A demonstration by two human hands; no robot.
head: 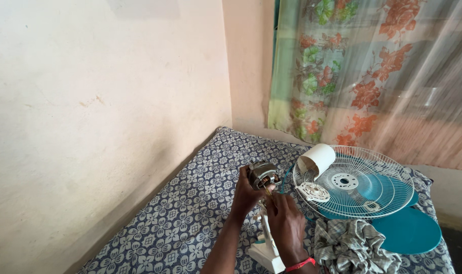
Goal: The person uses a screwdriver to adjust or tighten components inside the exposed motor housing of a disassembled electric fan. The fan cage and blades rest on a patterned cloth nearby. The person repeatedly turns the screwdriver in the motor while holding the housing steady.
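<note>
Above the middle of the blue-and-white patterned cloth surface, the bare metal fan motor with copper windings sits clasped in the left hand; it looks heavy and rigid, best gripped by its casing. The right hand pinches its thin, fragile wires. A white wire fan guard lies toward the far right corner.

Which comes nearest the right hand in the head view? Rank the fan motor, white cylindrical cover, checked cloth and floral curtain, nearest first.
From the right hand:
1. Fan motor, just above it, held in the left hand.
2. Checked cloth, to its right.
3. White cylindrical cover, up and right, on the wire guard.
4. Floral curtain, far behind.
</note>
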